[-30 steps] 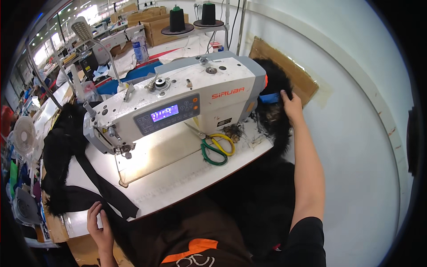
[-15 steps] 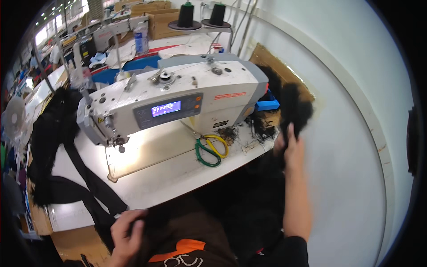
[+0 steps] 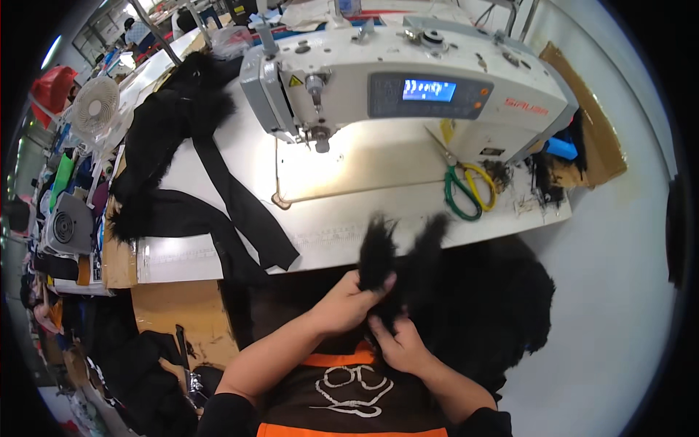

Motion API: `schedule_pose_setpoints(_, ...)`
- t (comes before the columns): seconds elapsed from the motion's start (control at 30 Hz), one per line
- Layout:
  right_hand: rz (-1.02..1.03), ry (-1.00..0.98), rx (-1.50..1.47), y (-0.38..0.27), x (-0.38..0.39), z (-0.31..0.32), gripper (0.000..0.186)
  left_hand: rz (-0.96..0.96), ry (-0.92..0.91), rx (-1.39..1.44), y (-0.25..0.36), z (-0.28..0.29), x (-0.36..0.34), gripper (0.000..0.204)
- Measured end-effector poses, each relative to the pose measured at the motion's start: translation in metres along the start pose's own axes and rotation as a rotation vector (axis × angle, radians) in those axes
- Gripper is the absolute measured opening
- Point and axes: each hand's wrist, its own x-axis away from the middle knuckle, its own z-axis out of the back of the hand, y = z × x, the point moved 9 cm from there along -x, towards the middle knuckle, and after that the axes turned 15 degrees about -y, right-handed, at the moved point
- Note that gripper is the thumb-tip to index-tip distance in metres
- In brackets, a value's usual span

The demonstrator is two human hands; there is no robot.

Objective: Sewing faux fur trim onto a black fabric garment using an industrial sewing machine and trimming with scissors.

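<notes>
A person sits at the near edge of a white sewing table [image 3: 218, 255]. The left hand [image 3: 349, 302] pinches a tuft of black fur fabric [image 3: 466, 291] upright, while the right hand [image 3: 397, 342] grips it lower down, seemingly aligning edges before the sewing machine [image 3: 408, 87].

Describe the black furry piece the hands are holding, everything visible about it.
The black fur piece looks like long-pile fake fur, shaggy and matte. Two tufted ends stick up side by side over the front edge of the white table, below the sewing machine. The left hand grips the left tuft from below; the right hand holds the lower part near the lap. It merges into a larger black furry mass on the right; where one ends cannot be told.
</notes>
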Motion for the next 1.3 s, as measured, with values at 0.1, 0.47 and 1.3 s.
schedule_pose_setpoints(0.1, -0.052, -0.051, -0.04, 0.003, -0.006, -0.011, 0.033, -0.03, -0.017, 0.177, -0.015, 0.011, 0.007, 0.027)
schedule_pose_setpoints(0.47, 0.137, 0.309, -0.251, -0.072, -0.025, 0.078, 0.035, 0.082, -0.123, -0.111, -0.038, 0.005, 0.046, 0.013)
schedule_pose_setpoints(1.3, 0.075, 0.181, -0.035, -0.104, -0.03, 0.04, 0.018, 0.121, -0.452, 0.109, -0.01, -0.002, 0.049, 0.055)
